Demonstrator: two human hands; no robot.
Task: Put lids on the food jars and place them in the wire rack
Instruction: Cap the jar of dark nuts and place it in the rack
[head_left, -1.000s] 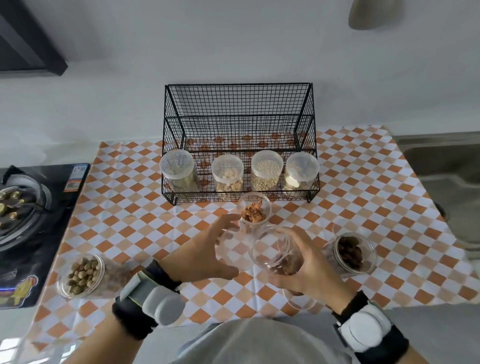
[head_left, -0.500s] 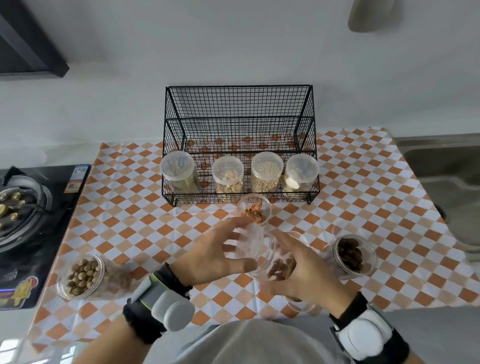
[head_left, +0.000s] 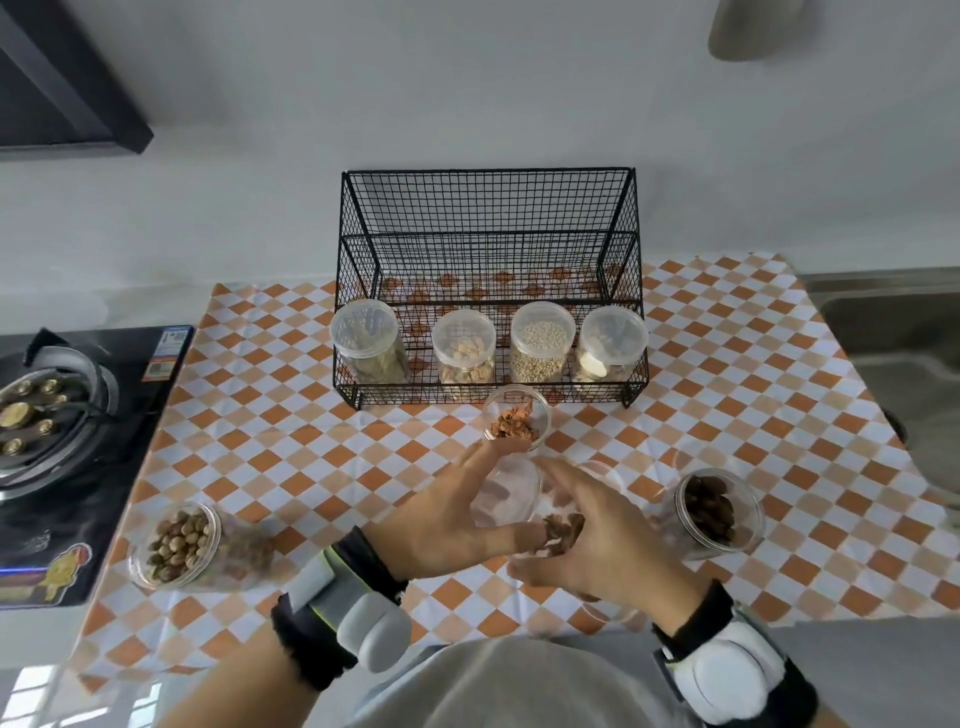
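Pressing a clear lid onto the tilted jar of brown pieces, the left hand pinches the lid's rim in its fingers while the right hand grips the jar, both just above the tabletop in front of the wire rack, where four lidded jars stand in the front row

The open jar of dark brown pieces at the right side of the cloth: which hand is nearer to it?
Right. The right hand lies just left of that jar, apart from it; the left hand is farther left, holding a clear lid.
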